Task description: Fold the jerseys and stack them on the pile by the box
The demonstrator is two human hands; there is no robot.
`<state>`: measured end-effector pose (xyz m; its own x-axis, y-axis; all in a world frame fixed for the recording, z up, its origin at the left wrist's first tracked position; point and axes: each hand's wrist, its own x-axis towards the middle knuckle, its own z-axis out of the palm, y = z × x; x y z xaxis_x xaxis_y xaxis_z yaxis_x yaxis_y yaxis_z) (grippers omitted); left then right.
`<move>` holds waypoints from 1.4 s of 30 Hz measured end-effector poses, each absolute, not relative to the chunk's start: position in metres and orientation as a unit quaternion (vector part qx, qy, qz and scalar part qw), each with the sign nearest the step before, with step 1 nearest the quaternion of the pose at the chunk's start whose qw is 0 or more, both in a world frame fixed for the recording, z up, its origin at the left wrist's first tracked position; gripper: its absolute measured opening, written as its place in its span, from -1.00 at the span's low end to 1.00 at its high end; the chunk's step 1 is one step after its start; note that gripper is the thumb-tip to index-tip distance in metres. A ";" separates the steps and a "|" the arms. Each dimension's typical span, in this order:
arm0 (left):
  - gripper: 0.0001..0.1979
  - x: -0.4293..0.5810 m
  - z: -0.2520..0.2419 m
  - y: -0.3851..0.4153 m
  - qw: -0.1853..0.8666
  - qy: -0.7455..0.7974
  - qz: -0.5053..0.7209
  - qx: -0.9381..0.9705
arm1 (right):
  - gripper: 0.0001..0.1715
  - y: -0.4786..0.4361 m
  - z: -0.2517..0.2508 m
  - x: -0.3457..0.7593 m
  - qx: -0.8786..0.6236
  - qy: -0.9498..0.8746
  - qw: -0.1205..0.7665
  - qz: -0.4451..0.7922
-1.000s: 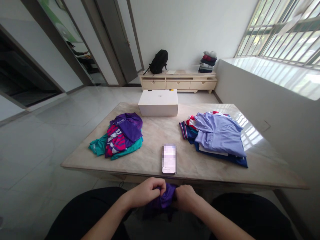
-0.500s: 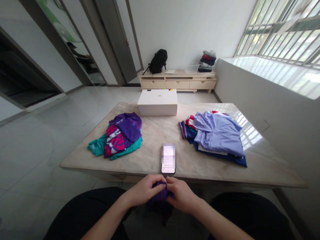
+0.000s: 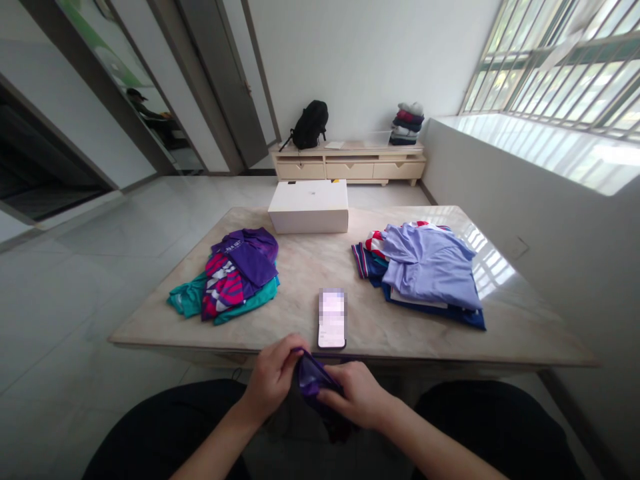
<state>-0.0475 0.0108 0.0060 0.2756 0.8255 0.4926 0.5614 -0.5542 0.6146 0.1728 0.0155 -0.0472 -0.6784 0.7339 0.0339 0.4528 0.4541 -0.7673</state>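
Observation:
Both of my hands grip a purple cloth [image 3: 311,381] just off the near table edge. My left hand [image 3: 274,373] pinches its upper left rim between thumb and fingers. On the other side, my right hand [image 3: 356,393] is closed on the right rim. An opening with a shiny inner face shows between them; the dark lower part hangs over my lap, and its kind is unclear. Just beyond my hands lies a phone [image 3: 332,319] with a lit screen, flat on the marble-look table [image 3: 300,273].
Crumpled purple, pink and teal clothes [image 3: 233,273] lie on the left. A lavender shirt [image 3: 430,263] tops the right-hand clothes pile. At the far edge stands a white box [image 3: 308,207]. Behind it, a low cabinet [image 3: 350,168] bears a black backpack [image 3: 310,123] and folded clothes [image 3: 407,123].
My hands have moved apart and spread the purple cloth, so its opening now shows. My left hand has moved up and left. The view has shifted slightly.

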 end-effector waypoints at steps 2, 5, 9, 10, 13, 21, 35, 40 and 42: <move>-0.82 -0.046 0.004 0.008 0.150 0.470 0.415 0.765 | -0.53 0.011 -0.050 0.170 -0.360 -0.845 0.148 0.366; -0.84 -0.044 0.004 0.007 0.138 0.477 0.406 0.767 | -0.64 0.004 -0.059 0.163 -0.375 -0.865 0.066 0.326; -0.82 -0.046 0.008 0.008 0.146 0.490 0.409 0.756 | -0.77 -0.001 -0.070 0.158 -0.386 -0.870 -0.003 0.308; -0.82 -0.046 0.009 0.009 0.144 0.499 0.413 0.748 | -0.76 -0.001 -0.072 0.157 -0.387 -0.869 -0.011 0.308; -0.81 -0.049 0.012 0.010 0.132 0.529 0.427 0.722 | -0.71 0.000 -0.074 0.159 -0.389 -0.869 -0.038 0.304; -0.80 -0.050 0.014 0.009 0.121 0.536 0.430 0.716 | -0.66 0.000 -0.072 0.160 -0.396 -0.866 -0.090 0.291; -0.71 -0.051 0.013 0.008 0.133 0.574 0.418 0.691 | -0.59 0.008 -0.064 0.161 -0.439 -0.852 -0.045 0.281; -0.69 -0.073 0.021 0.016 0.074 0.621 0.500 0.599 | -0.72 0.016 -0.073 0.164 -0.454 -0.847 -0.083 0.264; -0.68 -0.083 0.023 0.021 0.058 0.627 0.550 0.549 | -0.71 0.019 -0.073 0.166 -0.455 -0.847 -0.089 0.260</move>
